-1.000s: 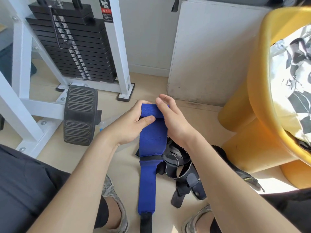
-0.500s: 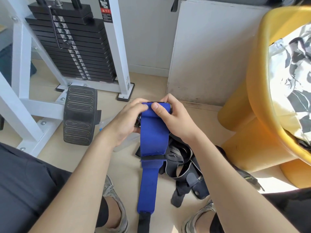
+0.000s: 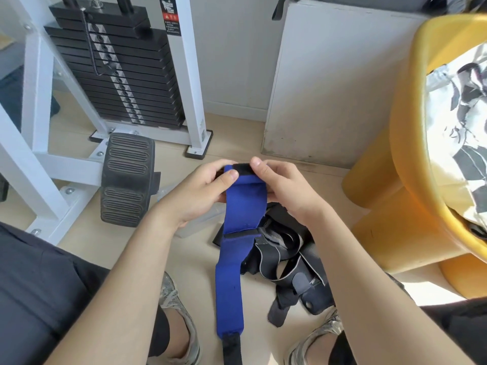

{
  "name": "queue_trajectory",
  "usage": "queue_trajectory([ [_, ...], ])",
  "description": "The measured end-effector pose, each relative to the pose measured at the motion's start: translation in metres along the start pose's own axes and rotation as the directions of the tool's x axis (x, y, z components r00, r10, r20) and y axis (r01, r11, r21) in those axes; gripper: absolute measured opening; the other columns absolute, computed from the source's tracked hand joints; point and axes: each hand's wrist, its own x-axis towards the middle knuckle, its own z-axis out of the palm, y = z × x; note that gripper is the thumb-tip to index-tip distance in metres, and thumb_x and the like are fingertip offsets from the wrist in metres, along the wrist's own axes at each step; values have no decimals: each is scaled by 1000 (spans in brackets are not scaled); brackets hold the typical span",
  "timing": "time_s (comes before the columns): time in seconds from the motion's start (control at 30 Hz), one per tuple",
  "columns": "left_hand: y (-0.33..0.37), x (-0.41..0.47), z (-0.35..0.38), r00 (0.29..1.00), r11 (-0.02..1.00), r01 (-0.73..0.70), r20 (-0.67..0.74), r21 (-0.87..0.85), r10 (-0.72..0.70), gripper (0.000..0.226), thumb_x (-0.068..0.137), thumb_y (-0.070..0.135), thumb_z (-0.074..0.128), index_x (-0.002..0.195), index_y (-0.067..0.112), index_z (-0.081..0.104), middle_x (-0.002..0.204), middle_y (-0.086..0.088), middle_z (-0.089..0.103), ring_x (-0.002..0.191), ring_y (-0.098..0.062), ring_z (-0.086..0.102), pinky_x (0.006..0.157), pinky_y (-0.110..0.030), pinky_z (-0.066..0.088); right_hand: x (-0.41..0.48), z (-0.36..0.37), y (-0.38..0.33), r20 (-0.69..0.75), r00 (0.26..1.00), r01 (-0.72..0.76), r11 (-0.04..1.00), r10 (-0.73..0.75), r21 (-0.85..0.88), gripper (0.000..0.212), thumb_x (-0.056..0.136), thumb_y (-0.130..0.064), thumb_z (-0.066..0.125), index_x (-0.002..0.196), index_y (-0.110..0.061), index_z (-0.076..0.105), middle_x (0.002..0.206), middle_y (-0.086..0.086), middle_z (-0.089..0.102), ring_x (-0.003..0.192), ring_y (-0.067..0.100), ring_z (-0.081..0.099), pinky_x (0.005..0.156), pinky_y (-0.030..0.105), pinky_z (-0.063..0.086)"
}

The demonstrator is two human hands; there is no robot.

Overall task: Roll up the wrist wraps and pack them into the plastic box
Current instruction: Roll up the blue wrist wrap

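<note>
Over the floor, both hands, left hand [image 3: 195,192] and right hand [image 3: 284,188], pinch the blue wrist wrap [image 3: 242,206]'s top end, starting the roll; next, tight even turns downward.

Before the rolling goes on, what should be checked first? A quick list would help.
1. Left hand and right hand both pinch the blue wrist wrap at its top end: ok.
2. Wrap hangs straight, untwisted: ok.
3. Roll started: not ok, nearly all the length hangs loose.
4. Tail free of the black wraps pile: cannot tell.
5. Plastic box open and ready: cannot tell, mostly hidden by the left hand.
</note>
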Motion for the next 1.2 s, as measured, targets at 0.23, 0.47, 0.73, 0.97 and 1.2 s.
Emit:
queue_trajectory([
  [0.23, 1, 6, 3, 994, 996, 47, -97, -79, -55, 26, 112, 37, 58, 122, 25, 79, 122, -11, 80, 114, -26, 77, 99, -47, 63, 2, -4, 4, -39, 986, 159, 985, -161, -67, 29, 88, -21, 91, 115, -20, 79, 107, 12, 81, 99, 34, 79, 92, 49, 65],
  [0.47, -9, 6, -3, 995, 983, 78, -81, 164, -65, 60, 99, 56, 63, 111, -1, 71, 87, -6, 64, 78, -21, 62, 74, -45, 59, 1, 8, 12, 1, 997, 82, 984, -83, 157, 40, 77, -6, 89, 113, -16, 75, 99, 11, 76, 90, 28, 73, 89, 44, 60],
  [0.73, -8, 6, -4, 997, 970, -22, -64, 241, 39, 13, 102, 28, 77, 114, 23, 72, 92, 6, 75, 69, -2, 63, 63, -22, 55, -3, 5, 11, 73, 989, -132, 991, 129, 31, 55, 107, -57, 58, 122, -9, 79, 116, 15, 82, 114, 31, 78, 105, 47, 60],
  [0.97, -12, 3, -8, 994, 991, -16, -104, 136, 30, 51, 76, 34, 100, 120, 34, 73, 109, 3, 78, 101, -17, 76, 89, -29, 59, -1, -5, 9, 18, 999, 36, 999, -36, 18, 27, 94, -20, 84, 119, -10, 80, 112, 16, 82, 105, 35, 79, 99, 46, 62],
  [1.2, -19, 0, -10, 994, 993, 113, -5, -28, -114, 33, 101, 44, 75, 127, 23, 79, 125, -7, 79, 121, -29, 74, 116, -56, 52, 3, 1, 14, -25, 998, 54, 996, -52, 71, 49, 68, -7, 97, 111, -11, 74, 101, 10, 81, 87, 26, 76, 91, 43, 63],
])
